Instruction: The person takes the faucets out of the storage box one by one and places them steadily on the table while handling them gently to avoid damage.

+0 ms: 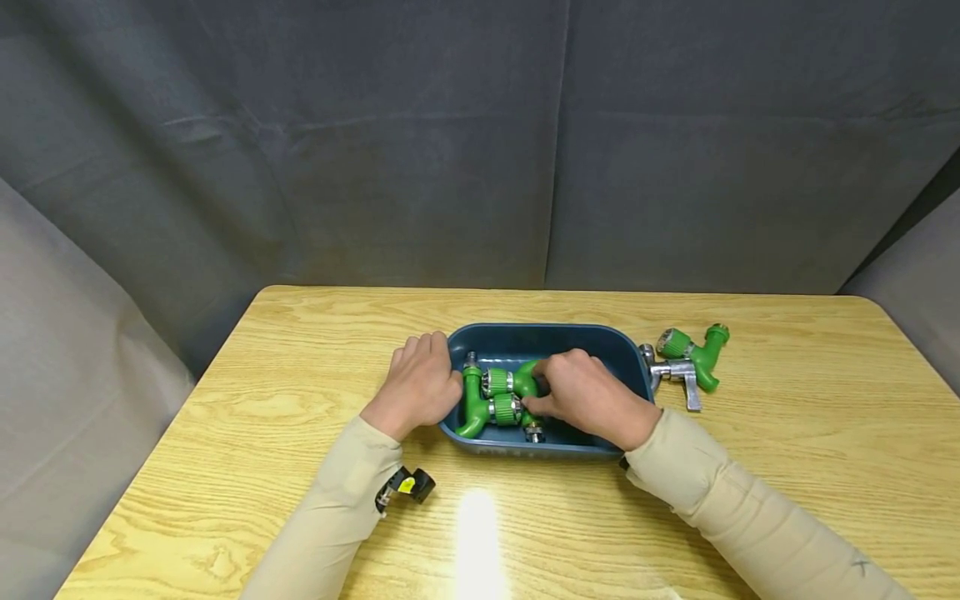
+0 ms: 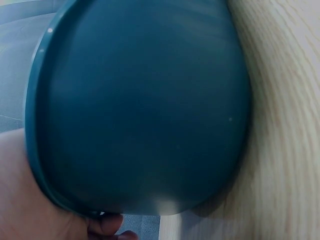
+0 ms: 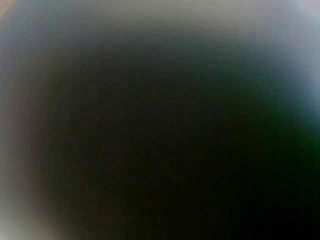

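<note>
A dark blue plastic basin [image 1: 495, 450] stands on the table with two green taps in it. My left hand [image 1: 423, 383] grips the basin's left end at the rim; the left wrist view shows the basin's outer wall [image 2: 145, 110] with fingers around its edge. The left green tap [image 1: 474, 400] lies with its spout toward me and its ridged knob pointing right. Inside the basin my right hand [image 1: 588, 396] pinches the other green tap [image 1: 525, 383], thumb and fingers on its body. That hand hides part of this tap. The right wrist view is dark and blurred.
Just right of the basin, a chrome tap [image 1: 671, 371] with a lever lies against another green tap [image 1: 705, 358] on the wooden table [image 1: 810, 450]. A grey curtain [image 1: 480, 167] hangs behind the table's far edge.
</note>
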A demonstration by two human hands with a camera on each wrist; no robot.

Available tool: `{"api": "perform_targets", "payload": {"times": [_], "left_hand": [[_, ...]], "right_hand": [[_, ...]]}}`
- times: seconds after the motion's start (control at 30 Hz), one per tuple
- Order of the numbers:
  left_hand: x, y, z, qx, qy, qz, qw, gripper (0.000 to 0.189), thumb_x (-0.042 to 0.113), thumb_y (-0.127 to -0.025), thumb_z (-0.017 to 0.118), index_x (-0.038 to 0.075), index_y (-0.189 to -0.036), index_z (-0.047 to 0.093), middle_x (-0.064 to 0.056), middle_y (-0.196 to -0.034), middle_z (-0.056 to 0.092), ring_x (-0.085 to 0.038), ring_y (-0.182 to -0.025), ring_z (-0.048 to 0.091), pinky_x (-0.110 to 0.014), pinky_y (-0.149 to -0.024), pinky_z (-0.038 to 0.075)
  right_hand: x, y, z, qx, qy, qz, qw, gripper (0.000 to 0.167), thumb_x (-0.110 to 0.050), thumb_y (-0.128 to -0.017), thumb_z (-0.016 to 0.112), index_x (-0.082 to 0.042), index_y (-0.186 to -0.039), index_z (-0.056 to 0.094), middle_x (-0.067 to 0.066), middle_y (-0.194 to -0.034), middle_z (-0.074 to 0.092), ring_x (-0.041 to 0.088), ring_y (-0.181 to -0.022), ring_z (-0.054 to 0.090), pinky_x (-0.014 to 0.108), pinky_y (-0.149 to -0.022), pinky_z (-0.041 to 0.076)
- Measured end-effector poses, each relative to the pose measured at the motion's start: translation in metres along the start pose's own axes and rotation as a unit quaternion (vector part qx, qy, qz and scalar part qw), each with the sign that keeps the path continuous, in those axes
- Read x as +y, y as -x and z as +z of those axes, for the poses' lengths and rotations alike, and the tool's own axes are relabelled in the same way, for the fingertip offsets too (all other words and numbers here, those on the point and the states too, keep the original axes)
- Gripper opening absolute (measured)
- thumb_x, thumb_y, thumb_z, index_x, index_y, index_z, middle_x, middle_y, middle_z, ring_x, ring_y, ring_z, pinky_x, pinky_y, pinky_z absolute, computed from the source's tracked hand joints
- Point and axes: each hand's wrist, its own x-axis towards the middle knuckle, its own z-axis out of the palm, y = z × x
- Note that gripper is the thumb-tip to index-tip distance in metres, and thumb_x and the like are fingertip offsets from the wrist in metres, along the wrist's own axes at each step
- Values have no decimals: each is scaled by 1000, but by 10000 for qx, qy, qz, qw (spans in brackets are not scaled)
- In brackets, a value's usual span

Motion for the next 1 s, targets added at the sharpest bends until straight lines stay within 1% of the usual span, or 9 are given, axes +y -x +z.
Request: {"api": "perform_targets", "payload": {"times": [0.1, 0.17, 0.3, 0.37, 0.53, 0.77, 0.87, 1.0], "left_hand": [[0, 0, 0, -6, 21, 11, 10000, 21, 22, -96, 45, 3, -107, 46, -11, -100, 47, -29, -96, 41, -35, -81, 32], [0, 0, 0, -6, 25, 19, 10000, 21, 22, -96, 45, 3, -106, 46, -11, -100, 47, -29, -96, 42, -35, -81, 32], [-1, 0, 1, 26, 4, 49, 10000, 21, 21, -96, 45, 3, -105, 46, -11, -100, 47, -29, -96, 42, -36, -82, 33], [-1, 0, 1, 46, -6, 62, 10000, 21, 21, -95, 44, 3, -105, 47, -12, -100, 47, -29, -97, 43, -36, -82, 33], [-1, -1, 1, 75, -5, 64, 10000, 22, 21, -95, 44, 2, -105, 47, -12, -100, 47, -30, -97, 43, -37, -83, 34], [-1, 0, 1, 34, 39, 35, 10000, 22, 21, -95, 44, 3, -107, 47, -12, -101, 47, -29, -98, 43, -36, -83, 33], [-1, 0, 1, 26, 49, 25, 10000, 22, 21, -95, 44, 3, -107, 47, -11, -101, 47, -29, -97, 43, -36, -83, 33], [-1, 0, 0, 18, 47, 24, 10000, 23, 22, -94, 44, 3, -106, 46, -11, -101, 47, -29, -97, 42, -36, -83, 33]], "right_hand": [[0, 0, -1, -45, -35, 46, 10000, 13, -23, -93, 76, -14, -84, 72, -8, -53, 35, 5, -44, 37, 21, -47, 30], [1, 0, -1, -70, -57, 87, 9999, 17, -22, -93, 76, -16, -79, 69, -8, -53, 35, 5, -44, 37, 21, -48, 29], [1, 0, -1, -82, -74, 186, 9998, 23, -22, -92, 76, -18, -73, 65, -7, -54, 38, 6, -46, 37, 22, -49, 30], [1, 0, -1, -70, -59, 218, 9997, 23, -21, -92, 76, -18, -73, 65, -7, -55, 39, 6, -47, 38, 23, -49, 30], [1, -1, -1, -59, -39, 270, 9996, 16, -22, -91, 77, -17, -79, 69, -6, -56, 43, 7, -47, 40, 24, -49, 31], [3, 0, -2, -10, 68, 379, 9993, 26, -19, -91, 77, -16, -70, 61, -4, -59, 42, 9, -49, 42, 25, -50, 31], [4, -1, -2, -25, 52, 430, 9991, 23, -19, -90, 77, -15, -72, 64, -3, -59, 45, 9, -48, 43, 25, -50, 32], [4, -1, -4, -33, 62, 491, 9988, 13, -17, -90, 77, -12, -81, 69, -1, -61, 51, 10, -49, 45, 24, -49, 34]]}}
